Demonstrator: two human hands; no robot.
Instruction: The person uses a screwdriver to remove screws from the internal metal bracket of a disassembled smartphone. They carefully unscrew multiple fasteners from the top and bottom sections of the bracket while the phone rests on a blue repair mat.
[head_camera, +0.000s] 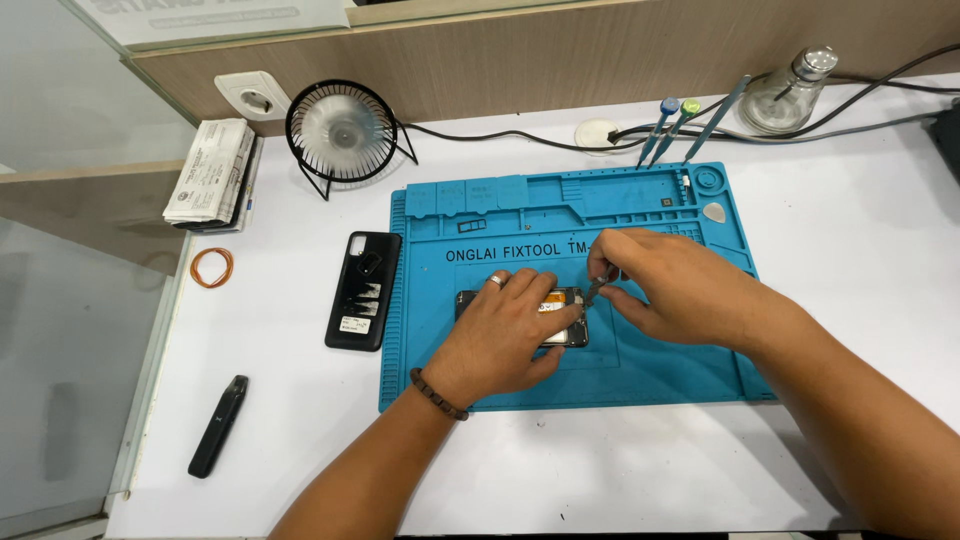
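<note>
At the middle of the blue work mat (660, 370), the left hand (505, 335) lies flat, fingers spread, over an opened phone (566, 318), pressing it down onto the mat; only the phone's right end and a strip of its exposed insides show past the fingers. The right hand (665, 280) is closed in a pinch around a thin tool (596, 291), probably tweezers, whose tip comes down at the phone's upper right corner. What the tip grips, if anything, is too small to tell.

The back cover (363, 290) is already off and lies on the white tabletop (600, 470) just beside the mat's left edge, so the opening step looks finished and the work inside the phone appears to be under way; how much of it is left cannot be judged, since the hand hides most of the body.

Farther out, three slim blue tools (700, 125) rest across the mat's top edge, with a glass bottle (790, 90) behind them. A small black fan (342, 130), a stack of papers (212, 175), an orange rubber band (211, 267) and a slim black stick-shaped device (218, 425) sit to the left.
</note>
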